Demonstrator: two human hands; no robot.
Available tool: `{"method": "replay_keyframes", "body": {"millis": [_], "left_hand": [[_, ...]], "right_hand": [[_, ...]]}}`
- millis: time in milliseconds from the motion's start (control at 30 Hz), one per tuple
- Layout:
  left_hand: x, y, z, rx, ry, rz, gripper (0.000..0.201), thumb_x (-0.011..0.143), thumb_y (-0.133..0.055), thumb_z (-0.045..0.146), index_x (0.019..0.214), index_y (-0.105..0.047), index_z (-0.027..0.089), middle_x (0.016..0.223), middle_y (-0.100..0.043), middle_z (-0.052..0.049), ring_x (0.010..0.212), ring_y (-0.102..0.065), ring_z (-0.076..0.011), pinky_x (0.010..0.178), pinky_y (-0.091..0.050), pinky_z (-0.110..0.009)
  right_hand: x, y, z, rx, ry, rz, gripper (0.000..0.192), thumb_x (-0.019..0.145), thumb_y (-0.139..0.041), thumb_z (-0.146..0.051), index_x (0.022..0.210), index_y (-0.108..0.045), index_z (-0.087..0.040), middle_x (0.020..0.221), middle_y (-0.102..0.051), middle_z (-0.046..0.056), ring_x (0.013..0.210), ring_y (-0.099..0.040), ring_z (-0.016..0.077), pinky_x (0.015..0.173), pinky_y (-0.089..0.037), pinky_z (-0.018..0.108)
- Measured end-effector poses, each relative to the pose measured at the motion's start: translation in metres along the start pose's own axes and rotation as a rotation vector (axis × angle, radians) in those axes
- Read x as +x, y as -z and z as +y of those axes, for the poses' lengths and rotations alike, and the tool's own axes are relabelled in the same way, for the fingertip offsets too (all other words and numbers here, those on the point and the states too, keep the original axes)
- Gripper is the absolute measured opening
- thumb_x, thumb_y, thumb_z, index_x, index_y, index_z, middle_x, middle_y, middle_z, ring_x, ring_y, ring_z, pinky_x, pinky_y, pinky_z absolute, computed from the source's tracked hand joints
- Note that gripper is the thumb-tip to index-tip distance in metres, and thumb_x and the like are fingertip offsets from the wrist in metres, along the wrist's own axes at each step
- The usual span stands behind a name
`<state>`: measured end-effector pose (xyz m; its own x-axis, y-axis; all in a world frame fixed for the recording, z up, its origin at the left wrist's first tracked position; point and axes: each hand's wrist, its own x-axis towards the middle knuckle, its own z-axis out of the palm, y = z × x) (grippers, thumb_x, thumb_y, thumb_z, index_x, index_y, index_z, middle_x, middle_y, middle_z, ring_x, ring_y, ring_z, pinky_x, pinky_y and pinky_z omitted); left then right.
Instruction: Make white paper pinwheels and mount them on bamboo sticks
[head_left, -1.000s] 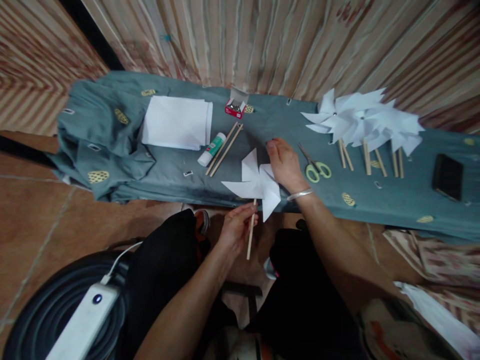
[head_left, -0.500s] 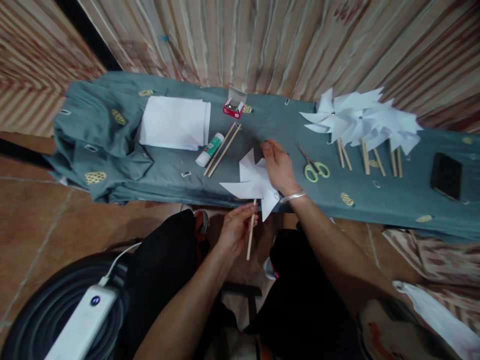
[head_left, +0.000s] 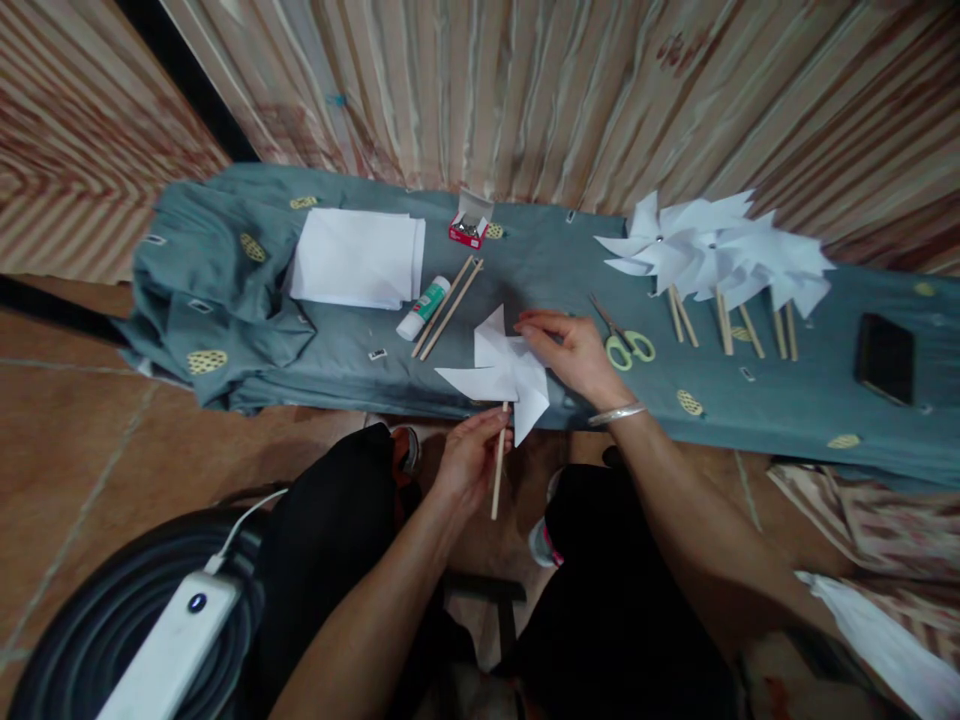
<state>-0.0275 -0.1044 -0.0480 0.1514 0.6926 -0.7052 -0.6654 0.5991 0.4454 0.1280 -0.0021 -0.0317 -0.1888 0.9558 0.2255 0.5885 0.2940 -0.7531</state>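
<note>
A white paper pinwheel (head_left: 496, 375) sits at the top of a thin wooden stick (head_left: 499, 470), over the near edge of a grey-green cloth (head_left: 525, 270). My left hand (head_left: 469, 460) pinches that stick just below the paper. My right hand (head_left: 574, 350), with a silver bangle on the wrist, touches the pinwheel's right blade with its fingertips. Green-handled scissors (head_left: 626, 340) lie just right of that hand.
Left of the pinwheel lie two loose sticks (head_left: 448, 292), a glue stick (head_left: 424, 307), a sheet stack (head_left: 356, 258) and a small red box (head_left: 466, 228). Several finished pinwheels (head_left: 720, 255) and a dark phone (head_left: 885, 357) lie to the right. A white power strip (head_left: 169, 655) is at lower left.
My right hand has slid left from the cloth beside the pinwheel onto its right blade. The left hand keeps its hold on the stick. The view has shifted slightly.
</note>
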Motion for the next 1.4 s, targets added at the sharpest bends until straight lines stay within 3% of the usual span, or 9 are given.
{"method": "replay_keyframes", "body": {"millis": [300, 467, 600, 833, 1000, 1200, 1400], "left_hand": [[0.000, 0.001, 0.000, -0.011, -0.045, -0.024, 0.010, 0.067, -0.075, 0.007, 0.076, -0.071, 0.008, 0.064, -0.066, -0.001, 0.050, -0.056, -0.0047, 0.053, -0.045, -0.015], [-0.001, 0.000, 0.001, 0.002, -0.042, -0.015, 0.011, 0.065, -0.076, 0.008, 0.074, -0.071, 0.009, 0.061, -0.064, 0.000, 0.050, -0.055, -0.0048, 0.052, -0.044, -0.016], [-0.002, 0.000, 0.002, 0.030, -0.068, -0.024, 0.017, 0.060, -0.080, 0.012, 0.074, -0.071, 0.009, 0.061, -0.065, 0.000, 0.050, -0.055, -0.0054, 0.052, -0.044, -0.016], [-0.009, -0.001, 0.013, 0.119, -0.150, -0.097, 0.032, 0.046, -0.089, 0.023, 0.071, -0.073, 0.010, 0.061, -0.066, 0.000, 0.051, -0.055, -0.0054, 0.052, -0.042, -0.017], [-0.011, -0.008, 0.025, 0.212, -0.182, -0.099, 0.031, 0.046, -0.089, 0.025, 0.069, -0.073, 0.011, 0.057, -0.065, 0.000, 0.050, -0.054, -0.0061, 0.052, -0.041, -0.018], [-0.002, -0.020, 0.039, 0.355, -0.200, -0.106, 0.033, 0.045, -0.089, 0.027, 0.069, -0.072, 0.012, 0.055, -0.064, 0.000, 0.050, -0.054, -0.0072, 0.053, -0.041, -0.019], [0.020, -0.035, 0.063, 0.606, -0.277, -0.171, 0.031, 0.047, -0.085, 0.032, 0.069, -0.074, 0.013, 0.055, -0.063, 0.000, 0.050, -0.053, -0.0070, 0.052, -0.040, -0.019]], "right_hand": [[-0.011, 0.007, -0.003, -0.122, 0.001, -0.090, 0.014, 0.081, -0.064, -0.026, 0.087, -0.075, -0.022, 0.125, -0.068, 0.010, 0.116, -0.064, 0.0258, 0.097, -0.050, 0.045], [-0.012, 0.009, -0.002, -0.121, 0.026, -0.155, 0.021, 0.079, -0.062, -0.018, 0.095, -0.074, -0.019, 0.124, -0.068, 0.013, 0.115, -0.064, 0.0256, 0.099, -0.048, 0.043], [-0.009, 0.012, -0.001, -0.072, 0.027, -0.133, 0.019, 0.078, -0.062, -0.021, 0.093, -0.074, -0.019, 0.117, -0.071, 0.010, 0.108, -0.067, 0.0247, 0.096, -0.048, 0.041], [-0.003, 0.019, 0.001, 0.153, -0.083, -0.104, 0.016, 0.079, -0.063, -0.029, 0.080, -0.076, -0.019, 0.091, -0.076, 0.005, 0.087, -0.069, 0.0219, 0.081, -0.050, 0.034], [0.000, 0.020, 0.006, 0.390, -0.290, -0.033, 0.018, 0.068, -0.073, -0.034, 0.076, -0.075, -0.018, 0.081, -0.075, 0.004, 0.074, -0.065, 0.0187, 0.072, -0.049, 0.032], [0.004, 0.026, 0.013, 0.790, -0.433, 0.014, 0.040, 0.052, -0.086, -0.028, 0.089, -0.073, -0.020, 0.086, -0.074, 0.002, 0.074, -0.065, 0.0148, 0.075, -0.051, 0.031], [0.002, 0.032, 0.021, 0.987, -0.563, 0.034, 0.036, 0.050, -0.089, -0.020, 0.084, -0.074, -0.021, 0.081, -0.074, 0.000, 0.072, -0.067, 0.0132, 0.077, -0.054, 0.029]]}}
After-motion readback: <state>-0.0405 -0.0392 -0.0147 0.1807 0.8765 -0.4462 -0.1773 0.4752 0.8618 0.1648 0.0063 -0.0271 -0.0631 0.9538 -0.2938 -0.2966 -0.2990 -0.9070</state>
